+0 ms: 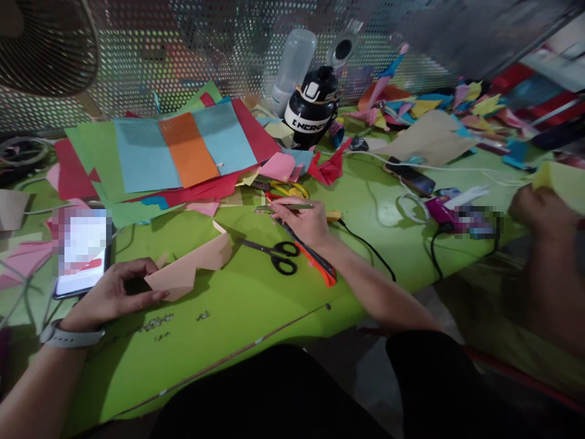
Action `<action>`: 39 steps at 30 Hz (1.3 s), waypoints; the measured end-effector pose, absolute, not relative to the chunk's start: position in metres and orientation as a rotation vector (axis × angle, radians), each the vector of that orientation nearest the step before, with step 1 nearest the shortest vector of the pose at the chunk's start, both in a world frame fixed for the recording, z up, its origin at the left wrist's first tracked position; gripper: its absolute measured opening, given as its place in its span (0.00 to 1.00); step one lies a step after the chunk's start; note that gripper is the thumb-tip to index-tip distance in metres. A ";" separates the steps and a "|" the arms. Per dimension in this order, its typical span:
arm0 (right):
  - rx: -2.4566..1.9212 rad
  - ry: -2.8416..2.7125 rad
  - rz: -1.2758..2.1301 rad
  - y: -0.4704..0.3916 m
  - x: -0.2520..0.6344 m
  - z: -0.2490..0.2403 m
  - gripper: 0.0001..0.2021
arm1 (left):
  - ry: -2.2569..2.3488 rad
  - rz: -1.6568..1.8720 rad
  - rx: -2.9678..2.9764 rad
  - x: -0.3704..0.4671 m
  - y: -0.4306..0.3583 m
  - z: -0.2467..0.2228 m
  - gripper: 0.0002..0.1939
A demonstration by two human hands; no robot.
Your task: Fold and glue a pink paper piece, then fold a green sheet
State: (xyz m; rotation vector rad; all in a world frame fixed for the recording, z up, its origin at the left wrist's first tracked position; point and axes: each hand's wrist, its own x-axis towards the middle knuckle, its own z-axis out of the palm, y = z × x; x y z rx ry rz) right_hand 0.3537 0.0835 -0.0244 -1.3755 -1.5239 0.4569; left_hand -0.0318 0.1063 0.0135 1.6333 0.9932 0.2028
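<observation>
My left hand (125, 285) pinches the left end of a folded peach paper piece (189, 268) between thumb and fingers, just above the green table. My right hand (306, 222) is closed on a slim greenish-grey tool (292, 207), whose exact kind I cannot make out. Black-handled scissors (278, 255) lie between my hands, blades toward the peach paper. Under my right hand and wrist rests a long orange and black tool (320, 265), partly covered. A yellow-ended item (333, 216) with a black cord lies beside that hand.
A lit phone (85, 250) lies by my left wrist. Coloured paper sheets (146, 152) are piled behind, beside a black bottle (313, 107). Another person's hand (543, 207) holds yellow paper at the right. A dark phone (409, 177), cables and a purple item (443, 213) lie nearby.
</observation>
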 end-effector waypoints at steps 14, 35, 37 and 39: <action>-1.400 -1.572 0.440 0.082 0.351 -0.025 0.13 | 0.978 0.213 1.679 -0.032 0.108 0.014 0.09; -1.379 -1.425 0.482 0.088 0.355 -0.029 0.14 | 0.968 0.218 1.596 -0.031 0.106 0.012 0.05; -1.375 -1.398 0.549 0.090 0.357 -0.030 0.14 | 0.984 0.208 1.589 -0.031 0.106 0.013 0.06; -1.371 -1.391 0.597 0.090 0.358 -0.031 0.15 | 0.998 0.205 1.588 -0.031 0.105 0.013 0.07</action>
